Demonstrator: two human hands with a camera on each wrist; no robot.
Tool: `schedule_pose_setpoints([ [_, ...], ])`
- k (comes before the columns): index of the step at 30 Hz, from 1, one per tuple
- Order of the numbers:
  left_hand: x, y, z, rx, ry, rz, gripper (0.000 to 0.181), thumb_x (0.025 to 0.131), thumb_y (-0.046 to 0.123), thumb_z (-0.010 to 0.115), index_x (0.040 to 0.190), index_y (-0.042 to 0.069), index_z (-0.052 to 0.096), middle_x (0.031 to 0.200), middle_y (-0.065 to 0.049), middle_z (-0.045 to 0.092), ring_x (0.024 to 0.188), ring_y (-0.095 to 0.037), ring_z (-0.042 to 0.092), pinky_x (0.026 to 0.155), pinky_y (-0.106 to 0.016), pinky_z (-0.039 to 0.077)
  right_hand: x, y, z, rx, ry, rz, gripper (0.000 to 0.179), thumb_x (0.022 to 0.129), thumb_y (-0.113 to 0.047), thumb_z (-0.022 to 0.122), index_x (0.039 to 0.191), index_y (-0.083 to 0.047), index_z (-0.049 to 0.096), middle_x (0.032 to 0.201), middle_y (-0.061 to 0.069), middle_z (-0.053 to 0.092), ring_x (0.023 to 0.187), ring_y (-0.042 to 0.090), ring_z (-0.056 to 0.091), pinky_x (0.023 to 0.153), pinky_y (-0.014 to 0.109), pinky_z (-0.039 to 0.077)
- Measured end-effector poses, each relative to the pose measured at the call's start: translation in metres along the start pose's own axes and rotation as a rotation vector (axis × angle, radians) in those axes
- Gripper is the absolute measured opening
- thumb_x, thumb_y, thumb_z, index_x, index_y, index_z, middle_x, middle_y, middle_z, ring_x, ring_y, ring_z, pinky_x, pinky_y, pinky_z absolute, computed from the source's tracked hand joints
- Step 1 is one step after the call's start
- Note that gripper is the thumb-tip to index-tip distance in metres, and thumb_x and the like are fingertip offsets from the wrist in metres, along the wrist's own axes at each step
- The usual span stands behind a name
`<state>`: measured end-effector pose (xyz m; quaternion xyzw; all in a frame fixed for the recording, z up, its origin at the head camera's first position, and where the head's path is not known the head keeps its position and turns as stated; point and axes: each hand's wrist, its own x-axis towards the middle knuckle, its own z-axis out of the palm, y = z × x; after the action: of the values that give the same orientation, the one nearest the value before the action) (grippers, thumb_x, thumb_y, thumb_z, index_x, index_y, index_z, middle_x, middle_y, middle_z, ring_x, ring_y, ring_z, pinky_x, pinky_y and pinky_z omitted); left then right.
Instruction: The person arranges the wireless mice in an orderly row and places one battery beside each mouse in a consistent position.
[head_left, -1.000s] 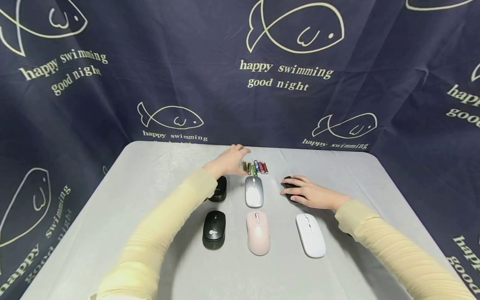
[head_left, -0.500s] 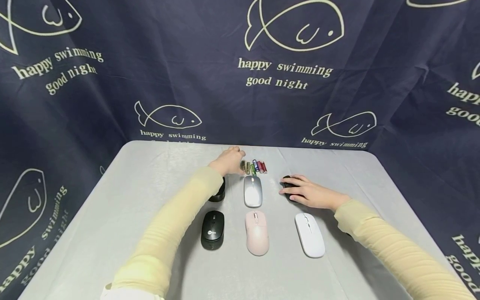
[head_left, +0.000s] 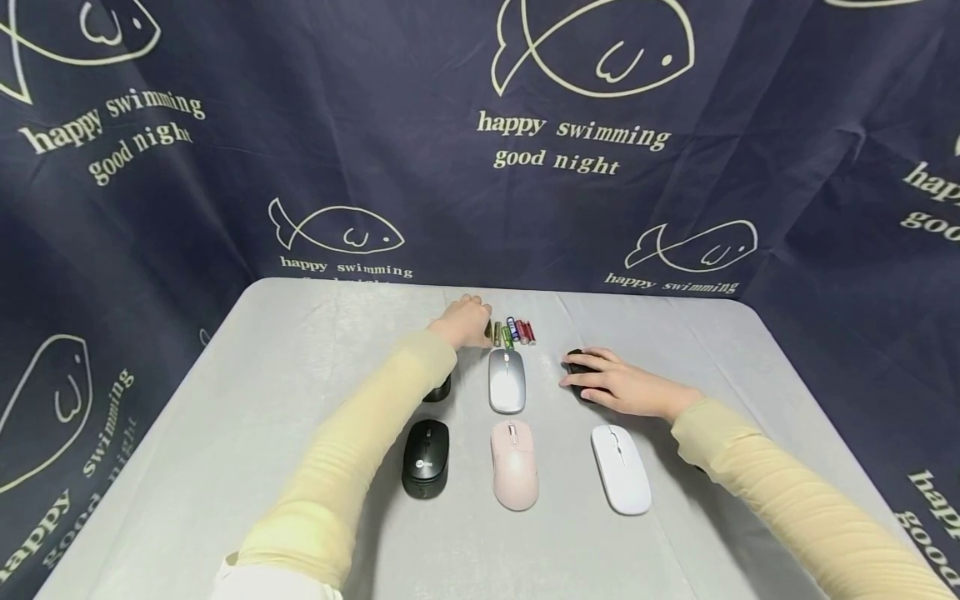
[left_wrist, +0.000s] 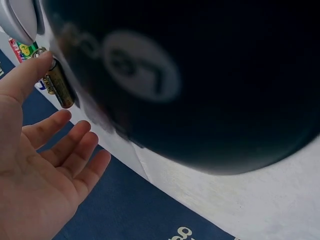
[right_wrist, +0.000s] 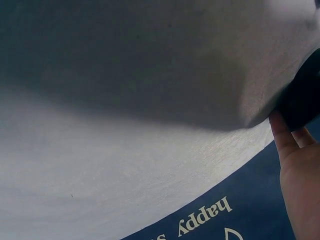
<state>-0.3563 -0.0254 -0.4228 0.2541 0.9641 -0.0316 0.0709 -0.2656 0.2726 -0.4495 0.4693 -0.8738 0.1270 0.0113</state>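
My left hand (head_left: pixel 462 321) reaches to the left end of a row of several small batteries (head_left: pixel 513 328). In the left wrist view the thumb overlaps one end of a gold-and-black battery (left_wrist: pixel 60 87), and the bent fingers stand a little apart from its other end. My right hand (head_left: pixel 618 383) rests over a black mouse (head_left: pixel 579 367), fingers spread across it and hiding most of it. The right wrist view shows fingertips against the dark side of this mouse. Just in front of the batteries lies a silver-grey mouse (head_left: pixel 507 383).
A second black mouse (head_left: pixel 440 390) is partly hidden beneath my left sleeve. The nearer row has a black mouse (head_left: pixel 426 454), a pink mouse (head_left: pixel 515 467) and a white mouse (head_left: pixel 621 469). A dark blue curtain (head_left: pixel 450 167) hangs behind the grey tabletop (head_left: pixel 570 550).
My left hand has drawn in at the leftmost battery, its fingers coming closer together, and its forearm has shifted to the right. The right hand stays on the black mouse.
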Motion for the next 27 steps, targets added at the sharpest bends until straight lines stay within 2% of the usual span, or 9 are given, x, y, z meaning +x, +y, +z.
schedule_pose_setpoints([
  [10, -0.0023, 0.0048, -0.0044, 0.015, -0.029, -0.004, 0.055, 0.085, 0.043, 0.066, 0.126, 0.007, 0.055, 0.123, -0.013, 0.054, 0.115, -0.028, 0.047, 0.098, -0.04, 0.042, -0.0015, -0.0008, -0.0015, -0.011, -0.018, 0.034, 0.032, 0.094, -0.021, 0.057, 0.125, -0.019, 0.061, 0.14, 0.013, 0.047, 0.129, 0.043, 0.036, 0.105, 0.056, 0.028],
  [16, -0.0032, 0.0048, -0.0046, 0.003, -0.024, -0.006, 0.055, 0.085, 0.042, 0.067, 0.125, 0.007, 0.056, 0.123, -0.013, 0.054, 0.115, -0.028, 0.047, 0.099, -0.041, 0.041, -0.0017, -0.0013, -0.0014, -0.01, -0.022, 0.038, 0.032, 0.094, -0.02, 0.057, 0.125, -0.019, 0.061, 0.14, 0.013, 0.047, 0.129, 0.043, 0.035, 0.105, 0.056, 0.027],
  [27, -0.0086, -0.003, -0.009, -0.005, -0.012, 0.01, 0.053, 0.083, 0.041, 0.069, 0.122, 0.007, 0.058, 0.12, -0.011, 0.056, 0.113, -0.028, 0.049, 0.096, -0.04, 0.044, -0.0015, -0.0026, -0.0022, 0.001, -0.026, 0.045, 0.032, 0.094, -0.021, 0.057, 0.125, -0.019, 0.061, 0.141, 0.012, 0.046, 0.13, 0.043, 0.035, 0.105, 0.056, 0.027],
])
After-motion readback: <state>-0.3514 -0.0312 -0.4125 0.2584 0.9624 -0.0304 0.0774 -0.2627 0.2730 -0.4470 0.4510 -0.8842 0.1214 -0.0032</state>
